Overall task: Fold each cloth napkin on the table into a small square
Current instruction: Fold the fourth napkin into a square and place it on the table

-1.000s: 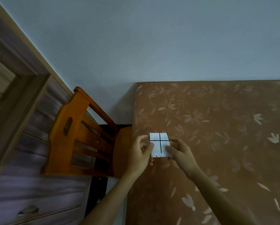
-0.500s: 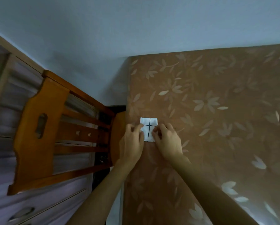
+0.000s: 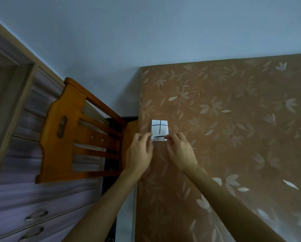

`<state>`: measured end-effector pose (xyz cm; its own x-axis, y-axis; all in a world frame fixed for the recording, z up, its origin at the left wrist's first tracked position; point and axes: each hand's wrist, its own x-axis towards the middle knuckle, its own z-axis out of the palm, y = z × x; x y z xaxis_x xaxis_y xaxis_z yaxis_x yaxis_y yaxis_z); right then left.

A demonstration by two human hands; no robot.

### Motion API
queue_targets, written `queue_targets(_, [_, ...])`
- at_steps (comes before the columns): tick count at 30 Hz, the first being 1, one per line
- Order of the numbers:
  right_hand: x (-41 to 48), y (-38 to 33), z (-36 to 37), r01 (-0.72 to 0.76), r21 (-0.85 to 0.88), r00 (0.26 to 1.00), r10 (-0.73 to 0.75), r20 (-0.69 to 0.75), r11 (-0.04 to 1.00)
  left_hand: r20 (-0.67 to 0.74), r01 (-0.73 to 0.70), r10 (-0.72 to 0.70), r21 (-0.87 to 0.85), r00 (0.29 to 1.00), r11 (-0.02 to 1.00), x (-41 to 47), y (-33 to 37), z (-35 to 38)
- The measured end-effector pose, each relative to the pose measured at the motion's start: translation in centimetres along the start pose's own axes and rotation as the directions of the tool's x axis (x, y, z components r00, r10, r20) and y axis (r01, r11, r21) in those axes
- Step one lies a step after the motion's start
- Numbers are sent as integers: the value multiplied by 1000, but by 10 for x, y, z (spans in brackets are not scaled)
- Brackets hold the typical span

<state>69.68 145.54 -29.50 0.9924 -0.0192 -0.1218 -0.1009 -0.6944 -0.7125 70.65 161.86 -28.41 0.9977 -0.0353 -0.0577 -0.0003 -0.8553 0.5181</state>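
Observation:
A small white napkin (image 3: 160,127) with black cross lines lies folded near the left edge of the table (image 3: 233,137), which is covered in a brown leaf-patterned cloth. Its near edge is turned up into a narrow flap. My left hand (image 3: 140,152) pinches the flap's left corner with thumb and fingers. My right hand (image 3: 180,151) pinches the flap's right corner. Both forearms reach in from the bottom of the view.
An orange wooden chair (image 3: 71,137) stands just left of the table, its back toward a purple-grey drawer cabinet (image 3: 24,206). A pale wall (image 3: 163,32) runs behind the table. The patterned cloth stretches bare to the right of the napkin.
Both hands have slid from the napkin's sides to its near edge, which is now lifted and curled over. The camera view has also shifted.

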Motion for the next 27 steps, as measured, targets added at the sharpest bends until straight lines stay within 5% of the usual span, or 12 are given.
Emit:
queue_targets(6, [-28,-16,-20,52,-65,996,-56,-67,997,27,-79,79,-9,997,997,-22,3,-31])
queue_targets(13, [-47,-34,-34,-63,-62,995,58,-77,996,114,-144,144,-2,983,990,-24,-3,-48])
queue_targets(21, [-4,-32,11,-170,-101,975,182,129,980,333,-290,277,-11,901,957,10,-13,-5])
queue_targets(27, [14,-17,53,-242,-173,959,262,111,955,485,-397,263,196,834,897,33,-36,24])
